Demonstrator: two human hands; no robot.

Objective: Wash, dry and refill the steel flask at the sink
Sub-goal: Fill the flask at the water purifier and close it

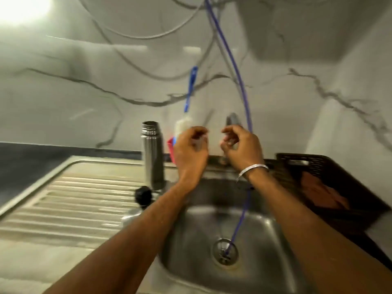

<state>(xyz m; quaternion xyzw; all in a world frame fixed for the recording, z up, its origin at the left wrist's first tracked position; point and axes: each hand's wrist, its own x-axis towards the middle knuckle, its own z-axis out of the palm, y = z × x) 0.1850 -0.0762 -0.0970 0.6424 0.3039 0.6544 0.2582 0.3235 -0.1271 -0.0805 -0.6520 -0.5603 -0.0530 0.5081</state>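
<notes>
The steel flask (153,154) stands upright and uncapped on the draining board, just left of the sink basin (214,225). Its black cap (143,195) lies on the board in front of it. Both my hands are raised over the back of the basin, near the tap (233,119). My left hand (191,152) has loosely curled fingers and holds nothing. My right hand (241,148), with a silver bangle on the wrist, also has curled fingers with nothing visible in them. The view is motion-blurred.
A blue-handled bottle brush (186,107) stands in a red holder (171,148) behind my left hand. A thin blue tube (244,96) hangs down into the drain (225,252). A dark crate (331,187) sits right of the sink. The ribbed draining board (70,206) stretches left.
</notes>
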